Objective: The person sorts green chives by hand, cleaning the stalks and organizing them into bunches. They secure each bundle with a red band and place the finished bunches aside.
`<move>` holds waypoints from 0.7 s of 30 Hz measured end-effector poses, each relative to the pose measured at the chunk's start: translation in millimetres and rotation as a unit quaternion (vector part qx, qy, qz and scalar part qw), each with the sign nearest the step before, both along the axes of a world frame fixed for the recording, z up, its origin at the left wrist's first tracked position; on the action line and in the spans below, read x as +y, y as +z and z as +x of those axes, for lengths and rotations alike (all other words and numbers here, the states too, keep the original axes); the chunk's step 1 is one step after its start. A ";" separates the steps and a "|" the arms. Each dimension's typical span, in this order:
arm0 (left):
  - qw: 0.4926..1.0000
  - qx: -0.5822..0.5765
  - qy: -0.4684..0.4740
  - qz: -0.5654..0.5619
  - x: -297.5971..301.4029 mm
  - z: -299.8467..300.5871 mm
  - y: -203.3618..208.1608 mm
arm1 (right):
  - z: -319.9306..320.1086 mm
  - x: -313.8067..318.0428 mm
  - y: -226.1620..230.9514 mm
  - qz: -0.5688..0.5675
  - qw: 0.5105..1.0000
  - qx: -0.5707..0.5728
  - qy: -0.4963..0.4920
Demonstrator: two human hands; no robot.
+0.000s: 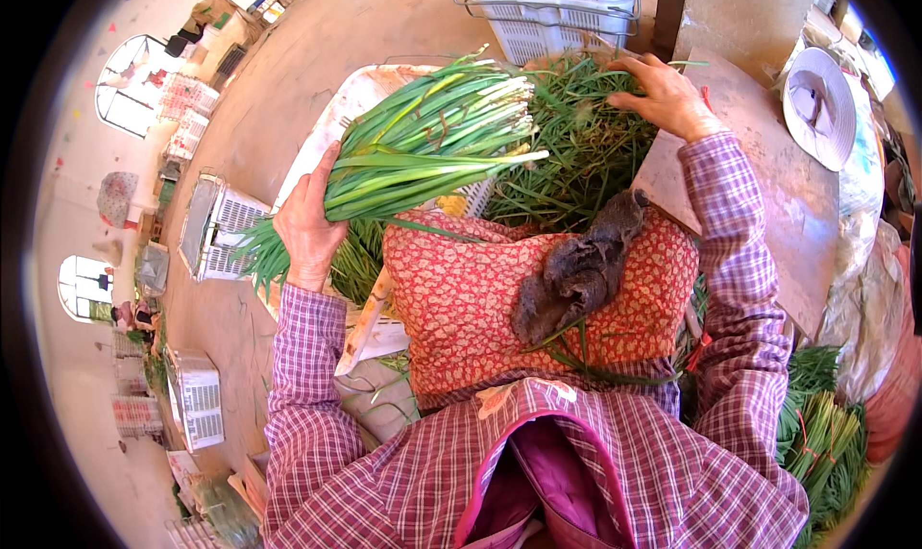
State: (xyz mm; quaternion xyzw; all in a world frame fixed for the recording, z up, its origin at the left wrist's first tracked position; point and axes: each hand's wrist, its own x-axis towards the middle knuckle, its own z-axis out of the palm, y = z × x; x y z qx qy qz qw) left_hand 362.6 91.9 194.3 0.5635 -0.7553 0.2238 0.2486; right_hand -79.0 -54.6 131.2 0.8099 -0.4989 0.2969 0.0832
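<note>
My left hand (312, 218) is closed round a thick bunch of garlic chives (437, 131). Its pale stem ends point right, while the long green leaves trail past my wrist to the lower left. My right hand (663, 97) reaches to the far right edge of a heap of loose, tangled green leaves (567, 146); its thumb and fingers are apart, with nothing visible between them. A red patterned cloth (451, 299) covers my lap under the bunch. Across it lies a dark, crumpled rag (576, 280), with a few stray leaves beside it.
A white plastic basket (331, 117) stands beneath the bunch. To the right is a brown board (759, 194) with a pale hat (819, 107) near its far end. Tied green bundles (826, 443) lie at lower right. White crates (552, 21) are stacked ahead; another crate (197, 400) stands left.
</note>
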 end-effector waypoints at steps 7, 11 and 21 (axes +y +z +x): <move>0.999 -0.039 0.001 0.019 28.2 -1.6 -19.2 | 109.1 55.5 54.6 0.082 0.972 -0.090 0.201; 0.999 -0.028 0.006 0.037 41.3 -3.5 -30.2 | 134.5 49.9 28.3 -0.004 0.947 -0.054 0.315; 0.998 -0.015 0.029 0.054 56.6 4.1 -51.2 | 95.6 12.9 4.1 0.041 0.956 -0.166 0.237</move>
